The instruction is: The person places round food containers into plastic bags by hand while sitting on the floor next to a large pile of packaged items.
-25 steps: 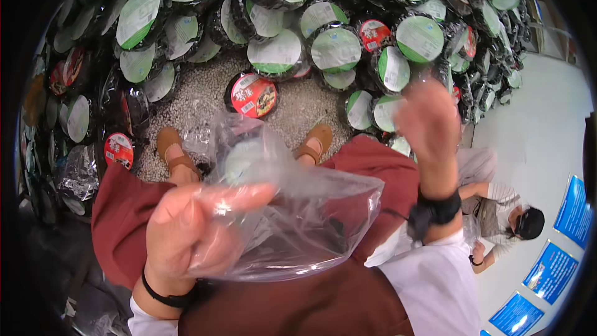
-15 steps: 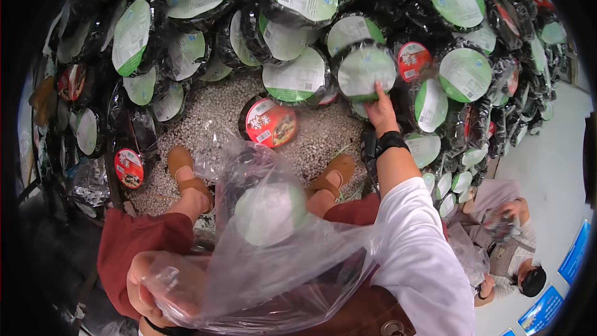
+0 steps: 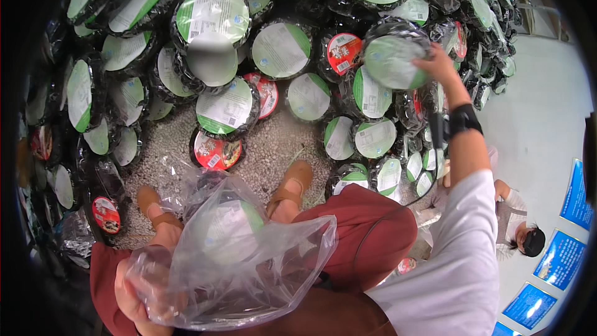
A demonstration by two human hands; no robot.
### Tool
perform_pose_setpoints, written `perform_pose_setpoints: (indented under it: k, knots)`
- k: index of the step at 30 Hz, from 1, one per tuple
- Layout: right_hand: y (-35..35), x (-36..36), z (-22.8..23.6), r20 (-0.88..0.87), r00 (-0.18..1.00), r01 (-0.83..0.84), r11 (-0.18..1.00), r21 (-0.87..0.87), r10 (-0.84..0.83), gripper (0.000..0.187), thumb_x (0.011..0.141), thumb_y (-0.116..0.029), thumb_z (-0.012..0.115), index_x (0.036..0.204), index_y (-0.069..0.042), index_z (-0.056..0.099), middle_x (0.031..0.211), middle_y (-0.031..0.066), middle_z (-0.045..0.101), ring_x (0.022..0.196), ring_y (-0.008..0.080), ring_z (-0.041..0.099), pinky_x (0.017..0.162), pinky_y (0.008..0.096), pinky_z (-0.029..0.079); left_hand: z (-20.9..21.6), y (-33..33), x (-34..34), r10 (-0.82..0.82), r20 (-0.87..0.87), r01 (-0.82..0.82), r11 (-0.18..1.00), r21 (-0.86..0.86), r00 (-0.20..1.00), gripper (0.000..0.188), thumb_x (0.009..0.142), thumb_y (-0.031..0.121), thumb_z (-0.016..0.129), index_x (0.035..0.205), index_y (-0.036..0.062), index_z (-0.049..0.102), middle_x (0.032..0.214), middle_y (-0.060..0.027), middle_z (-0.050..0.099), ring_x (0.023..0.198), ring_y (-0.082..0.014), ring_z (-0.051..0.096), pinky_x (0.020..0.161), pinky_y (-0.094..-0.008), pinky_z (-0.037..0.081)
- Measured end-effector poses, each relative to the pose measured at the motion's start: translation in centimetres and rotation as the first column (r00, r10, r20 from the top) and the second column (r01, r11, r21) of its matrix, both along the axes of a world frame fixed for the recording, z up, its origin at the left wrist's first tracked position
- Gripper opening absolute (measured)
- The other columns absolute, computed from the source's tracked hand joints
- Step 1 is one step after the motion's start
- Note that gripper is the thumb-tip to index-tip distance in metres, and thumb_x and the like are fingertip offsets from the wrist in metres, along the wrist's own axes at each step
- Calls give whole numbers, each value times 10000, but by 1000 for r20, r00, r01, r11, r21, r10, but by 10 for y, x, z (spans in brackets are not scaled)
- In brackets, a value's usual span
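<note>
My left hand is closed on the edge of a clear plastic bag spread over my lap. A round food bowl with a white and green label shows through the film. Out to the upper right, my right hand grips the rim of another wrapped round bowl, its pale label facing up and slightly blurred. That bowl is at the heap, over other bowls; whether it is lifted off them I cannot tell. Close by lie a red-labelled bowl and a green-and-white one.
A tall heap of black-wrapped bowls curves around in front of me. Red-labelled bowls lie on the speckled floor near my feet. A cable runs down from my right wrist. At right, another person sits near blue wall boards.
My right hand has moved right along the heap, and the view has shifted right too. Whether it holds the same bowl as before, I cannot tell. My left hand keeps the bag.
</note>
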State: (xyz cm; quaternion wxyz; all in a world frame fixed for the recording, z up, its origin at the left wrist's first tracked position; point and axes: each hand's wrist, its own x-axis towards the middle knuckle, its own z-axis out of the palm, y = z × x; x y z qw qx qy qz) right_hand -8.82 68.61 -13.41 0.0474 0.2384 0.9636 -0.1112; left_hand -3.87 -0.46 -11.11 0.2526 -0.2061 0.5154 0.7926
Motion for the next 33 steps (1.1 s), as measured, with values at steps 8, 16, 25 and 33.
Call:
perform_pose_setpoints:
  k: [8,16,25,33]
  knots:
    - [-98,-30,-22,128,986,-143,940,310,108,466,658,-398,724,890,-1,650,1064,131,534,977,303,527,844,379,439,29,44,-20,-195,-132,235,813,532,972,445,954,290,366,1022,-124,516,392,22,293,276,-77,258,275,-234,228]
    - [-263,87,111,-551,759,-332,522,-786,-347,331,730,-96,659,1037,-29,556,939,75,588,825,182,574,720,294,458,60,42,-19,-190,-112,221,818,531,975,448,970,253,314,1319,-27,328,410,56,268,303,-49,236,308,-187,221]
    - [-492,130,86,-240,602,-745,428,-511,762,327,632,-183,716,901,-25,620,971,151,592,926,304,554,808,366,452,67,30,34,-610,-577,590,766,-255,543,346,937,275,413,1140,45,574,778,-1,486,659,-84,438,592,-226,350]
    - [-478,166,142,-377,833,-551,674,-492,406,404,652,7,675,1046,-52,606,1041,117,625,920,267,605,801,329,475,82,-50,30,-371,-420,434,899,62,828,372,953,216,351,1229,6,486,412,90,259,320,-15,185,313,-177,183]
